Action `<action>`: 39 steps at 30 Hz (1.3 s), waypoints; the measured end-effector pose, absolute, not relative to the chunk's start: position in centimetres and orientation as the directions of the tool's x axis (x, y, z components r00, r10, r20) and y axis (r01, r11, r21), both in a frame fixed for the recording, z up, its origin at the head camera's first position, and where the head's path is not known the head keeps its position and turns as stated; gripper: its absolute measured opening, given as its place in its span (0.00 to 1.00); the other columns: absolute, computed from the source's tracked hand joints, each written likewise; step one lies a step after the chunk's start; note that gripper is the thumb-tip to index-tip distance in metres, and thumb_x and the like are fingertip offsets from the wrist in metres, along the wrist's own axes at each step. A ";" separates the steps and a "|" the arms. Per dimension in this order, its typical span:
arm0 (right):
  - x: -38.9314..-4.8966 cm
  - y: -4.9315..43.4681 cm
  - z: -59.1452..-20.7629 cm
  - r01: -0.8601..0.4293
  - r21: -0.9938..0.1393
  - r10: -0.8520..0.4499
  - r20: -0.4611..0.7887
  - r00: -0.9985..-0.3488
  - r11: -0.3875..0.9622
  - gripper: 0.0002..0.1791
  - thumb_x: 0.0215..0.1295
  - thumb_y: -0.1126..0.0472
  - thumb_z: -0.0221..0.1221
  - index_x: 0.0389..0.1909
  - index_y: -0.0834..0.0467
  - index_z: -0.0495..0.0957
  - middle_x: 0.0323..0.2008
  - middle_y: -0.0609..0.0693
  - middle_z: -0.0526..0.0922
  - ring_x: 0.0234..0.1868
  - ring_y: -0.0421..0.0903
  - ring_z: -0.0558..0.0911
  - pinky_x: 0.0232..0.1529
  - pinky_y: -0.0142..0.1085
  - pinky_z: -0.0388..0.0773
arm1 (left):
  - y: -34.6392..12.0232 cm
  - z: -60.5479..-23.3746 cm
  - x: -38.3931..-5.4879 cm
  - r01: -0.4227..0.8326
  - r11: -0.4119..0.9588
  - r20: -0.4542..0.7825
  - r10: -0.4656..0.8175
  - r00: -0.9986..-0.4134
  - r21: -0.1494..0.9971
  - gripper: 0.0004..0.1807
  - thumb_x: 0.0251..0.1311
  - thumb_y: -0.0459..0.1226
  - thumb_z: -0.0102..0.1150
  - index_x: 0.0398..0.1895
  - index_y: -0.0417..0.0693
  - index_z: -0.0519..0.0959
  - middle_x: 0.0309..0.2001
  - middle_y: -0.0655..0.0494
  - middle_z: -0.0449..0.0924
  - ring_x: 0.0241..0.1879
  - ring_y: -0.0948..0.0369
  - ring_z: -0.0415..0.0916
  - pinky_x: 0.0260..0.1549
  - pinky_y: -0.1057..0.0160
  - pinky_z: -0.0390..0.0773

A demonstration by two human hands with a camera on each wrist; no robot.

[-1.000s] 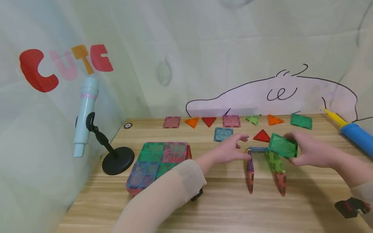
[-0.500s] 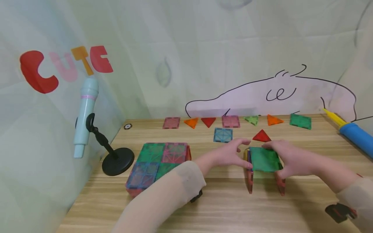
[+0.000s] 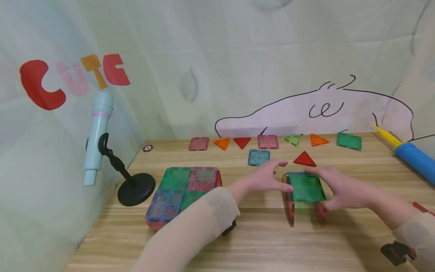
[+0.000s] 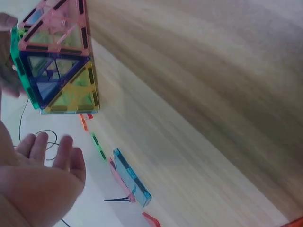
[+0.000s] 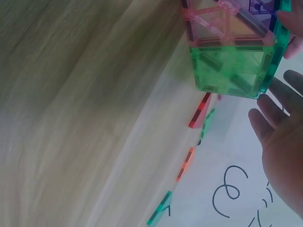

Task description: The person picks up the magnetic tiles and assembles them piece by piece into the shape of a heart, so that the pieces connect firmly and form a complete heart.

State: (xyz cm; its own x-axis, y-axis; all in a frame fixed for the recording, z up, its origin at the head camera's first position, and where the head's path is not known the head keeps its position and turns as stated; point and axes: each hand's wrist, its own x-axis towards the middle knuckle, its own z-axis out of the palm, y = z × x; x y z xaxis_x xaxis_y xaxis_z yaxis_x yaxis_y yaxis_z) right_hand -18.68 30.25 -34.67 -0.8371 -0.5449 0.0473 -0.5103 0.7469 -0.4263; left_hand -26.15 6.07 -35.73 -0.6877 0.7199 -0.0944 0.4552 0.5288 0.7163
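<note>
A small box of translucent magnetic tiles stands on the wooden table, roofed by a green square magnetic tile. My right hand holds that tile at its right side, fingers by the back corner and thumb by the front corner. Light green and pink tiles form the right wall. The left wall has a pink tile, a purple triangle and a yellow triangle. My left hand is at the left side, fingers spread, thumb tip right at the roof's left edge.
Behind the box lie a red triangle, a blue square tile and a row of several tiles. A stack of square tiles is at left, with a microphone on a stand. A blue pump lies at right.
My right hand brought the green tile left and down onto the walls. Since then the right wall's front has shifted slightly left. My left hand has stayed nearly in place.
</note>
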 end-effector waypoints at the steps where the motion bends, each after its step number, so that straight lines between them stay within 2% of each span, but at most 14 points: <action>1: -18.6 30.3 -34.7 -0.520 -0.422 -0.548 0.061 -0.834 0.743 0.49 0.43 0.50 0.73 0.64 0.62 0.59 0.56 0.58 0.69 0.54 0.56 0.67 0.49 0.56 0.70 | 6.1 -35.8 -26.2 0.469 0.545 -0.077 0.706 -0.704 0.695 0.43 0.53 0.53 0.64 0.70 0.52 0.59 0.67 0.59 0.61 0.64 0.55 0.60 0.60 0.59 0.64; 6: -18.7 30.7 -34.9 -0.523 -0.416 -0.550 0.063 -0.833 0.744 0.50 0.44 0.44 0.71 0.64 0.63 0.60 0.58 0.62 0.68 0.56 0.60 0.67 0.50 0.59 0.69 | 5.9 -35.4 -26.7 0.484 0.623 -0.042 0.639 -0.768 0.614 0.44 0.51 0.59 0.62 0.70 0.55 0.59 0.67 0.61 0.62 0.66 0.55 0.55 0.63 0.52 0.58; 12: -18.9 31.0 -34.8 -0.477 -0.441 -0.526 0.011 -0.850 0.761 0.51 0.45 0.43 0.71 0.65 0.64 0.60 0.60 0.62 0.67 0.58 0.61 0.66 0.53 0.59 0.67 | 4.7 -34.4 -28.5 0.480 0.705 -0.050 0.586 -0.808 0.522 0.45 0.50 0.57 0.65 0.70 0.56 0.58 0.67 0.59 0.61 0.67 0.51 0.53 0.63 0.46 0.54; 17: -18.9 31.1 -34.7 -0.462 -0.449 -0.518 -0.003 -0.855 0.765 0.52 0.45 0.42 0.70 0.66 0.64 0.58 0.61 0.62 0.66 0.60 0.62 0.65 0.54 0.60 0.65 | 4.1 -34.6 -29.7 0.392 0.818 -0.185 0.501 -0.846 0.420 0.47 0.49 0.56 0.66 0.71 0.56 0.58 0.67 0.55 0.62 0.65 0.46 0.54 0.62 0.42 0.50; 21: -18.7 31.1 -34.6 -0.449 -0.455 -0.500 0.009 -0.866 0.769 0.53 0.45 0.42 0.70 0.67 0.63 0.57 0.62 0.60 0.66 0.61 0.62 0.64 0.55 0.60 0.64 | 4.0 -35.4 -29.7 0.341 0.875 -0.322 0.451 -0.832 0.343 0.49 0.49 0.54 0.67 0.72 0.55 0.54 0.70 0.55 0.57 0.67 0.46 0.49 0.65 0.43 0.44; 23: -18.7 31.2 -34.5 -0.438 -0.462 -0.486 0.016 -0.874 0.772 0.53 0.44 0.43 0.71 0.67 0.62 0.57 0.63 0.60 0.66 0.62 0.61 0.63 0.56 0.60 0.64 | 4.0 -35.8 -29.6 0.336 0.885 -0.353 0.442 -0.825 0.323 0.48 0.50 0.53 0.67 0.72 0.55 0.54 0.70 0.56 0.56 0.68 0.46 0.47 0.65 0.44 0.42; 29: -18.6 31.6 -34.3 -0.456 -0.451 -0.485 0.057 -0.873 0.767 0.51 0.44 0.52 0.73 0.67 0.64 0.57 0.62 0.59 0.67 0.62 0.60 0.65 0.56 0.57 0.65 | 4.1 -36.0 -29.9 0.341 0.882 -0.361 0.449 -0.817 0.326 0.46 0.52 0.50 0.66 0.73 0.55 0.54 0.71 0.56 0.54 0.70 0.46 0.44 0.66 0.43 0.40; 34: -18.7 31.7 -34.3 -0.486 -0.452 -0.512 0.075 -0.856 0.748 0.50 0.45 0.51 0.72 0.66 0.65 0.58 0.61 0.58 0.69 0.61 0.60 0.66 0.55 0.58 0.65 | 3.8 -35.9 -30.4 0.316 0.891 -0.393 0.431 -0.812 0.325 0.46 0.52 0.51 0.66 0.73 0.56 0.54 0.71 0.55 0.55 0.69 0.46 0.43 0.66 0.43 0.39; 36: -18.7 31.7 -34.2 -0.480 -0.460 -0.508 0.072 -0.858 0.747 0.51 0.45 0.51 0.72 0.67 0.65 0.58 0.61 0.59 0.69 0.61 0.61 0.66 0.54 0.59 0.65 | 3.7 -35.9 -30.5 0.336 0.887 -0.416 0.448 -0.791 0.317 0.46 0.52 0.52 0.66 0.73 0.56 0.54 0.71 0.55 0.54 0.70 0.46 0.43 0.66 0.43 0.39; 39: -18.6 32.0 -34.2 -0.464 -0.461 -0.489 0.074 -0.869 0.756 0.52 0.44 0.50 0.73 0.67 0.64 0.57 0.61 0.59 0.69 0.61 0.60 0.67 0.54 0.58 0.66 | 3.8 -35.7 -30.3 0.419 0.850 -0.457 0.525 -0.718 0.319 0.44 0.53 0.53 0.64 0.72 0.56 0.56 0.71 0.56 0.55 0.70 0.49 0.46 0.66 0.47 0.43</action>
State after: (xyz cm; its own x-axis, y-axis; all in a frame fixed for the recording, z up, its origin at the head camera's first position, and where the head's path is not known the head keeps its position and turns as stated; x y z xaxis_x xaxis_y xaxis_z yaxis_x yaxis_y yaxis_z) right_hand -18.56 32.03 -34.16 -0.8692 -0.4890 0.0735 -0.4645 0.7564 -0.4606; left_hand -30.35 3.83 -35.70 -0.7179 0.5254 -0.4567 0.4191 0.8500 0.3191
